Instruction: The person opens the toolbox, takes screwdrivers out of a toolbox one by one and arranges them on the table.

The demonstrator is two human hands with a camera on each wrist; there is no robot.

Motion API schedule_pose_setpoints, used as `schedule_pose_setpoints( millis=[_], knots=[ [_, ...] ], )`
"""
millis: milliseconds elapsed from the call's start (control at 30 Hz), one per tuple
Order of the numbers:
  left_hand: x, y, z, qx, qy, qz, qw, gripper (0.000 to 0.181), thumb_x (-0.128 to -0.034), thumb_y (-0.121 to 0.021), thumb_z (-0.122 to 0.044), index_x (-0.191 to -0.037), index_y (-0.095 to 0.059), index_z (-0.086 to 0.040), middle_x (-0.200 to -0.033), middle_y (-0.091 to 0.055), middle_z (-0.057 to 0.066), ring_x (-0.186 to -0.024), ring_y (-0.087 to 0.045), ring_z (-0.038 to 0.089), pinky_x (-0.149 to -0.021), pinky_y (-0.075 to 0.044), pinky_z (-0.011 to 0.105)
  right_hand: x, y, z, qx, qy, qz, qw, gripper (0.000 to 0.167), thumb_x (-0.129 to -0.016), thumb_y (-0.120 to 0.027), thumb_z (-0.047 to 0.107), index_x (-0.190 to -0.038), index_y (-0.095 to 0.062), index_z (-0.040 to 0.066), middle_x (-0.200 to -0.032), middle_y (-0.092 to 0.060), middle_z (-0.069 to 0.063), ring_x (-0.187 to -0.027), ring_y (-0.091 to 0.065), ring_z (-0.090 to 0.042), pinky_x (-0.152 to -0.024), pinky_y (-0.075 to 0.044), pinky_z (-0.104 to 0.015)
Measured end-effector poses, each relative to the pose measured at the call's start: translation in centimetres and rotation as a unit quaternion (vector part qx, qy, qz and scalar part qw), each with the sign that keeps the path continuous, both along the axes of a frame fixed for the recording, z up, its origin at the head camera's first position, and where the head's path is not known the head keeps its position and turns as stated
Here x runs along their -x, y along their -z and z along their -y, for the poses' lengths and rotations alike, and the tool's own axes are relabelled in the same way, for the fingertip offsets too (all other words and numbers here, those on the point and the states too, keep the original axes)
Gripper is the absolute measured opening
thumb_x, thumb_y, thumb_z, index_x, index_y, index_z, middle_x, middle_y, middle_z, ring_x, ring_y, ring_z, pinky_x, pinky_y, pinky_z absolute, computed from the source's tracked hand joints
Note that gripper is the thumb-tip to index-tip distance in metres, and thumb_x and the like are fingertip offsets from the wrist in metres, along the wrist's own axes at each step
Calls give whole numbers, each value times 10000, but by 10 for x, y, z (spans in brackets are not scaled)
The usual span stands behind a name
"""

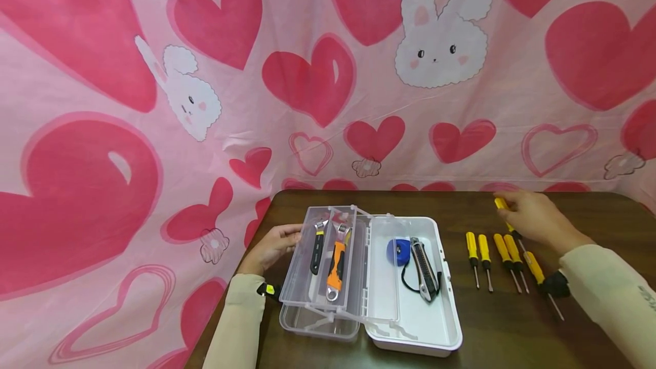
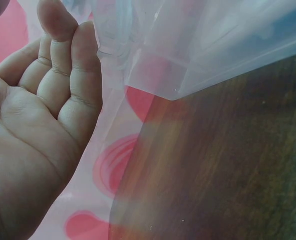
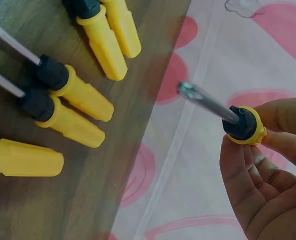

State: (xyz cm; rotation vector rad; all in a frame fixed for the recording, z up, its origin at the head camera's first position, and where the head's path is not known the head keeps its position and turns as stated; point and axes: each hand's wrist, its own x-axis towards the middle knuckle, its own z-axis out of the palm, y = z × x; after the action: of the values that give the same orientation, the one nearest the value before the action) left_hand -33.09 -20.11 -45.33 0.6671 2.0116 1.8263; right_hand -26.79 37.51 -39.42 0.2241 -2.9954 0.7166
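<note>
Thumb and fingers of my right hand point(image 1: 540, 218) pinch a screwdriver point(image 3: 244, 126) by its yellow handle, above the far right of the table. In the right wrist view its metal shaft points away from the palm. Several more yellow-handled screwdrivers point(image 1: 484, 246) lie below that hand. My left hand point(image 1: 274, 246) is at the left side of a clear plastic tray point(image 1: 297, 286), its fingers loosely bent with nothing in them; whether they touch the plastic I cannot tell. A black-handled adjustable wrench point(image 1: 317, 252) and an orange-handled one point(image 1: 335, 266) lie in the tray.
The toolbox stands opened, its white base point(image 1: 435, 326) right of the clear lid point(image 1: 320, 326). A blue tape measure point(image 1: 402, 252) and a utility knife point(image 1: 424, 272) with a black cord lie inside the base. Behind the brown table point(image 1: 410, 201) hangs a pink heart-patterned cloth point(image 1: 359, 95).
</note>
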Motion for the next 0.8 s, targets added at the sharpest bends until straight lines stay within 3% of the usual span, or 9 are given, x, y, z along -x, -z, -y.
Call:
schedule_pose_setpoints(
  millis=[267,400,533,733,800],
  knots=[
    [1,1,0,-44,64,-28,10000,424,-988,-531,-55,-1366,-463,124,-1112,-685,59,-937,-657,209,-890,-507,394,0,8,-6,278,156,319,9990,583,-930,-615,174,-1396,-411,-111,-985,-588,-232,-530,-484,-196,-473,-486,-337],
    [0,0,1,-51,93,-8,9999,424,-990,-528,-55,-1368,-458,125,-1095,-690,51,-931,-657,208,-886,-509,392,1,13,-12,206,159,326,9991,571,-932,-609,175,-1395,-416,-99,-1061,-563,-303,-519,-470,-195,-463,-480,-332],
    [0,0,1,-28,80,-38,10000,428,-987,-544,-79,-1368,-475,106,-1101,-690,63,-940,-655,226,-891,-506,413,0,17,-17,150,122,315,9993,565,-933,-601,172,-1395,-417,-95,-1038,-564,-285,-501,-459,-194,-445,-460,-329],
    [1,2,1,-92,77,-25,9999,414,-991,-531,-59,-1365,-476,109,-1104,-689,65,-936,-655,219,-889,-508,401,-1,20,-21,19,51,322,9995,569,-931,-616,185,-1374,-429,-119,-1172,-535,-382,-673,-552,-211,-572,-541,-366],
    [1,2,0,-98,107,-53,9999,410,-991,-523,-47,-1364,-471,115,-1100,-691,59,-935,-655,213,-888,-509,395,-2,21,-22,103,121,401,9991,566,-931,-607,167,-1383,-418,-115,-1173,-531,-378,-664,-553,-225,-566,-542,-377]
  ],
)
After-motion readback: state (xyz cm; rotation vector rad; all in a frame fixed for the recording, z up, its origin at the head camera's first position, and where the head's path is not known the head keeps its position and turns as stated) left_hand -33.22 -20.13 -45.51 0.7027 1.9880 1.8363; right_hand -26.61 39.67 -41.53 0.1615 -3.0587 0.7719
